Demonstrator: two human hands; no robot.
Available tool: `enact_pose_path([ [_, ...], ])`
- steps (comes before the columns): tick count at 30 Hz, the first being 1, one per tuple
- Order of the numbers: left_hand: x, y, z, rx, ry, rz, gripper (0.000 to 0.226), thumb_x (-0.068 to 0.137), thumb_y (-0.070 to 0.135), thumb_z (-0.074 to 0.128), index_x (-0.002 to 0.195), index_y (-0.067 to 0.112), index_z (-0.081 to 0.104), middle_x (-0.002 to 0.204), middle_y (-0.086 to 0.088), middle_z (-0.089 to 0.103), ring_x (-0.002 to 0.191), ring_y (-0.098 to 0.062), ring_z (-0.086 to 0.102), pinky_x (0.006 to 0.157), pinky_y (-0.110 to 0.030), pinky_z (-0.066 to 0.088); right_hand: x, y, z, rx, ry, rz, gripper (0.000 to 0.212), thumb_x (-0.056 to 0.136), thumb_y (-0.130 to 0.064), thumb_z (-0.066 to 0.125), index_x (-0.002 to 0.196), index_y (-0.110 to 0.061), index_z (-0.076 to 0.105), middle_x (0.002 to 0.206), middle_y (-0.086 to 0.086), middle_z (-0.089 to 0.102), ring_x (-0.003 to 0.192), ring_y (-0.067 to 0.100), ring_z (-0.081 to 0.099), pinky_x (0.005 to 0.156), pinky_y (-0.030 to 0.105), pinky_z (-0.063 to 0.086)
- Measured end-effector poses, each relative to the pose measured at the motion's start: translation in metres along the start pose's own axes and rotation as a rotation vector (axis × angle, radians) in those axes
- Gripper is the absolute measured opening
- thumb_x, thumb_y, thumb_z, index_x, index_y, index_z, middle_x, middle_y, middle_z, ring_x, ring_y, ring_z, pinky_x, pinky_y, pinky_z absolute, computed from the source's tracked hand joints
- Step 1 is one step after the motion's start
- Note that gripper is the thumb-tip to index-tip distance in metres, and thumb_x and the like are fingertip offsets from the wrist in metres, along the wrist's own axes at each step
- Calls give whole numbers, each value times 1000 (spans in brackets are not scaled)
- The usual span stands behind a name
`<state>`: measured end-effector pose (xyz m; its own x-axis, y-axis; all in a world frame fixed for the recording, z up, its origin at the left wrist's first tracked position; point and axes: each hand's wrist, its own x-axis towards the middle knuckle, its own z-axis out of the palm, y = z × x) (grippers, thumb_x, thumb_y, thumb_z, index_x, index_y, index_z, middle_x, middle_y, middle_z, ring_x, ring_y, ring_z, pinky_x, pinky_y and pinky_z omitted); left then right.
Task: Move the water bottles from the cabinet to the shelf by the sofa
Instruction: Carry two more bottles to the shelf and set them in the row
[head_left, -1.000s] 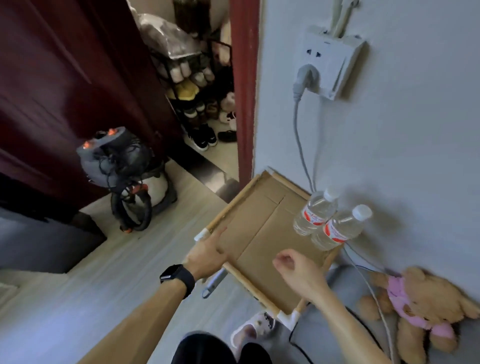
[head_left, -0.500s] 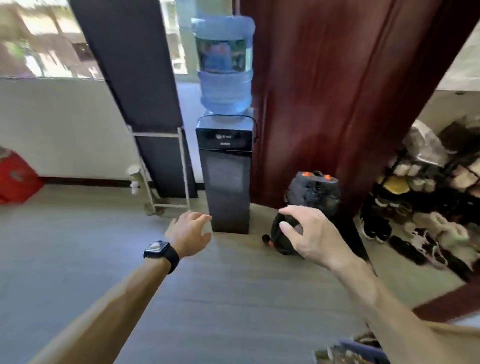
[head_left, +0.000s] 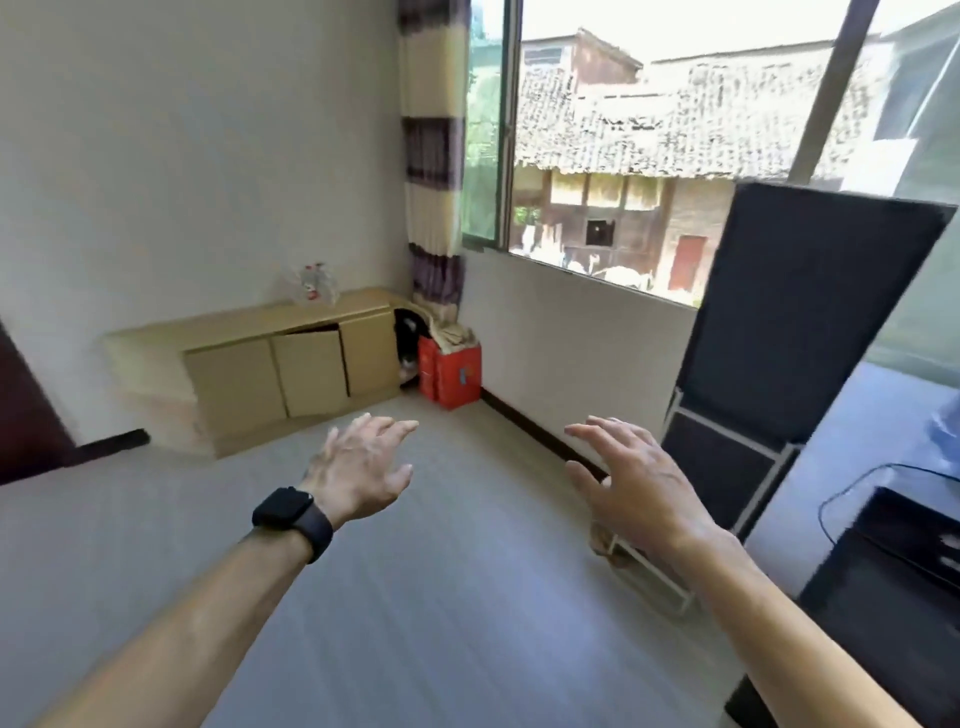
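Observation:
A low light-wood cabinet (head_left: 244, 332) stands against the far wall across the room. A cluster of clear water bottles (head_left: 314, 283) with red labels stands on its top, toward its right end. My left hand (head_left: 361, 467), with a black watch on the wrist, is stretched out in front of me with spread fingers and holds nothing. My right hand (head_left: 631, 480) is also out in front, fingers spread and empty. Both hands hang over the grey floor, far from the bottles. The shelf by the sofa is out of view.
One cabinet door (head_left: 310, 371) hangs crooked and ajar. A red box (head_left: 452, 376) sits in the corner under a striped curtain (head_left: 431, 156). A tall black panel on a white frame (head_left: 779, 332) leans by the window. A black appliance top (head_left: 898, 571) is at the right edge.
The view has swung left from the shelf with two bottles, past the water dispenser, to the cabinet wall. Both hands left the shelf and now float open over the floor.

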<state>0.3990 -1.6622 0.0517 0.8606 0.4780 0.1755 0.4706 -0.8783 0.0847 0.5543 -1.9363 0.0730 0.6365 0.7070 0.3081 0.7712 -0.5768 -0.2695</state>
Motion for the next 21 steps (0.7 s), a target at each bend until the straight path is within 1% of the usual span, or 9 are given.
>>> enact_pose_path([
  [4,25,-57,-23,84,40,-153,60,94,48,47,151,37,28,154,4,35,147,-24,23,115,-49,21,84,-34,23,-9,-12,-125,47,97,-51,45,143,-42,41,154,-12,38,145,14,24,118,33,24],
  [9,74,-104,-37,143,69,-241,61,95,50,45,151,40,24,157,3,30,148,-24,18,117,-52,14,182,-47,50,-10,5,-232,48,96,-53,45,142,-42,43,152,-13,42,145,15,27,118,36,27],
  [13,128,-135,-37,142,99,-316,60,93,51,46,149,41,27,156,4,32,148,-22,20,118,-51,17,254,-50,65,24,31,-313,47,96,-54,44,141,-40,45,149,-15,45,145,15,28,117,37,29],
  [17,189,-160,-35,167,123,-346,59,93,51,45,149,41,28,156,5,33,147,-21,21,116,-50,22,330,-44,74,54,65,-387,46,96,-56,42,140,-43,45,147,-18,47,144,13,29,116,38,31],
  [21,247,-190,-27,182,133,-376,61,93,53,43,150,42,24,157,4,31,148,-21,20,115,-48,23,413,-40,92,43,109,-418,47,97,-58,39,141,-42,45,148,-18,45,145,14,28,116,37,30],
])
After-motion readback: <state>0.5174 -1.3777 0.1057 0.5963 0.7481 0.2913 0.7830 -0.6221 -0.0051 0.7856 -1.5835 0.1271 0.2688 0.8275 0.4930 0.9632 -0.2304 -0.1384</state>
